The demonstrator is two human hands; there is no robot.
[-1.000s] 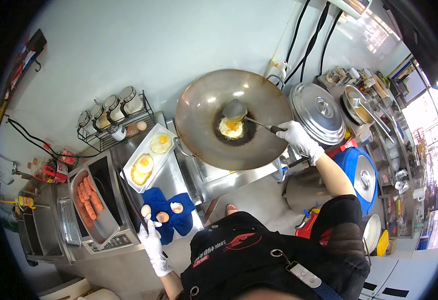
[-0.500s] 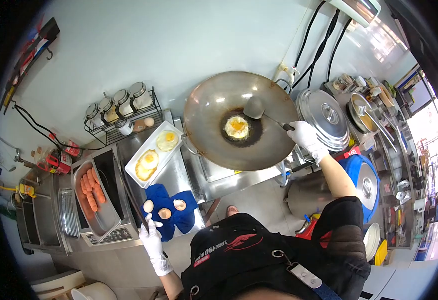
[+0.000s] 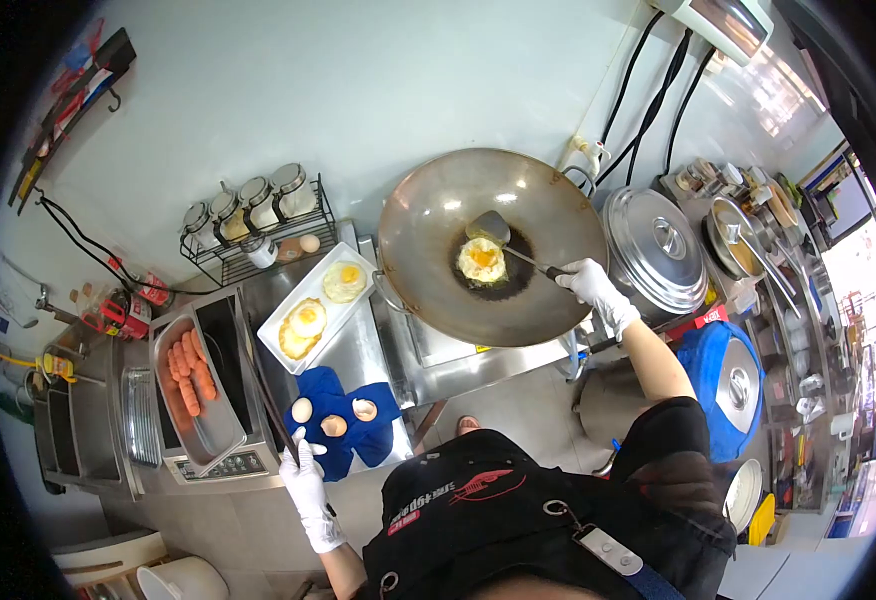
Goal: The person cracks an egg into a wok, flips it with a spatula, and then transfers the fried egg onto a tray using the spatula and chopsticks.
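The right hand (image 3: 598, 293) grips the spatula (image 3: 489, 227), the left hand (image 3: 306, 490) a dark rod (image 3: 277, 410); the egg (image 3: 481, 261) in the wok (image 3: 561, 222) seems mid-fry, any turn needing a slide underneath.

Illumination bright, mostly even. Opening at right edge (image 3: 866, 310) overexposed to white. Small specular spots on wok (image 3: 426, 270); glare on domed lid (image 3: 653, 240) and steel worktop (image 3: 358, 350). Strong fisheye bowing, black corners. Central field sharp; far-right shelving (image 3: 808, 360) softer.
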